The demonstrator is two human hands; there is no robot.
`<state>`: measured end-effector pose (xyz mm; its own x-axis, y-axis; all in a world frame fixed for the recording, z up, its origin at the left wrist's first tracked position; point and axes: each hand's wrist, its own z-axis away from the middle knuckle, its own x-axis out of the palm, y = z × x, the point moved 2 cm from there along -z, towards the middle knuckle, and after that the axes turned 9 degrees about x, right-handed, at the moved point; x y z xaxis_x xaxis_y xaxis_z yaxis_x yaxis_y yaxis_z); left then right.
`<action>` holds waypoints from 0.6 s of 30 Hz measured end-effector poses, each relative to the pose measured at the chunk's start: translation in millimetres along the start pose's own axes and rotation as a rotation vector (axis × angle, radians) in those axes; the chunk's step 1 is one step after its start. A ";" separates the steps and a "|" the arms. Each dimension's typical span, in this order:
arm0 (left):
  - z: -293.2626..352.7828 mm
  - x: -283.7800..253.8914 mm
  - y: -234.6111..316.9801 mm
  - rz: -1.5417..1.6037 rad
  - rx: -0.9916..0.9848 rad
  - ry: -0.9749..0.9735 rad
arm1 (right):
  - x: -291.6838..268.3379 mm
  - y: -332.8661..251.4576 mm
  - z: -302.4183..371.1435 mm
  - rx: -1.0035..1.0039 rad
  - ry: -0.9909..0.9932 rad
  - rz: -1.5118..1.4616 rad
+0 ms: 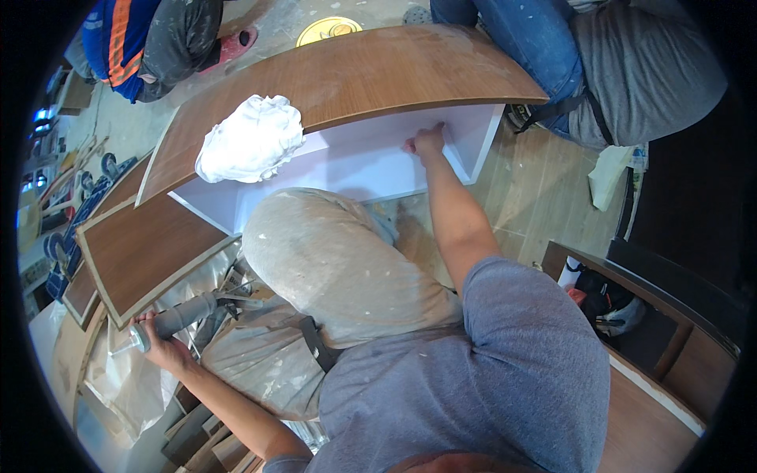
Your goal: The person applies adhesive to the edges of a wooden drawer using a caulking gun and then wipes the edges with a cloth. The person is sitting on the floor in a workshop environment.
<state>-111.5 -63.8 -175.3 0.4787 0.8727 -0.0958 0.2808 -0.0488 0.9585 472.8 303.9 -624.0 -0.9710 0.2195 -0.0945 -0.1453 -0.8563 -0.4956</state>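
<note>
My left hand is closed around the rear end of a grey caulking gun, which lies across beside my left knee. My right arm reaches into a wooden cabinet box with a white inside. There my right hand has one finger stretched toward the inner corner near the right end. Its thumb side shows a small pinkish spot, too small to make out, and I see no tool in it. A crumpled white cloth rests on the box's brown panel, left of my right hand.
Two people, one in grey trousers and one in jeans, are at the far side. A yellow round lid lies on the floor. Brown panels stand left; wood offcuts lie below. An open drawer with items stands right.
</note>
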 end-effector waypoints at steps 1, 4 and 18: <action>0.0 0.1 0.0 0.007 -0.007 0.004 | 2.4 -9.1 17.2 0.016 -0.008 -0.010; 0.7 2.1 0.7 0.042 0.015 -0.021 | 9.3 -27.6 52.6 0.047 -0.019 -0.015; -1.7 2.8 -3.1 0.061 -0.013 -0.036 | -9.3 -21.4 117.7 -0.094 0.007 -0.033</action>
<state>-112.5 -60.4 -178.0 0.5239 0.8505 -0.0467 0.2395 -0.0944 0.9663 462.7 265.2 -510.9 -0.9646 0.2503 -0.0829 -0.1582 -0.8010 -0.5774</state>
